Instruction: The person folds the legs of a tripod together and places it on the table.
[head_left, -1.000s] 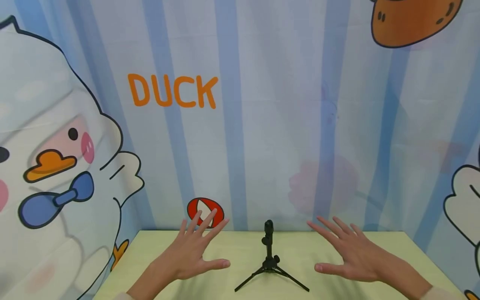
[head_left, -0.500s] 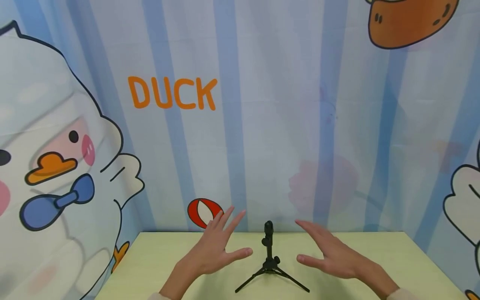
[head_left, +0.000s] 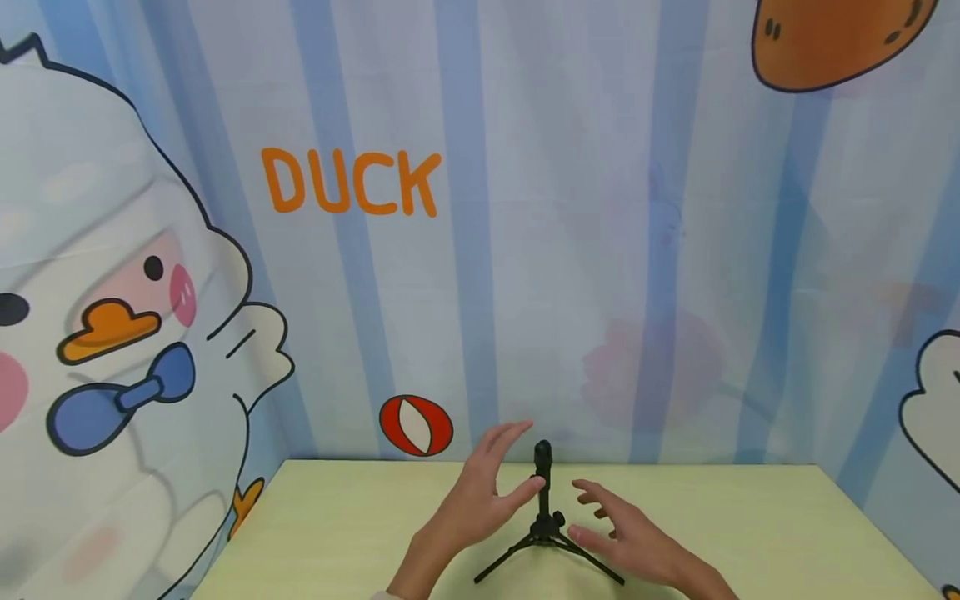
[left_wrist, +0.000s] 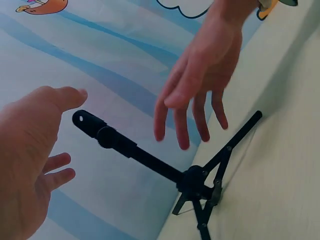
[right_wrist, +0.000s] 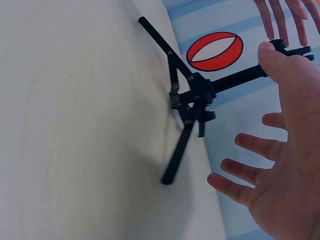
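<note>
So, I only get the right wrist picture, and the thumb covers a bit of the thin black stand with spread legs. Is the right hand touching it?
Observer: No. The left wrist view shows a gap between the right hand and the thin black stand with spread legs.
Operator: And the left hand? I just see some fingers!
Observer: It's apart too: the left wrist view shows blue-striped cloth backdrop between it and the stand's top.
Operator: What's above that red and white oval ball picture?
Observer: Big orange letters spelling DUCK, above and a bit left in the head view.
</note>
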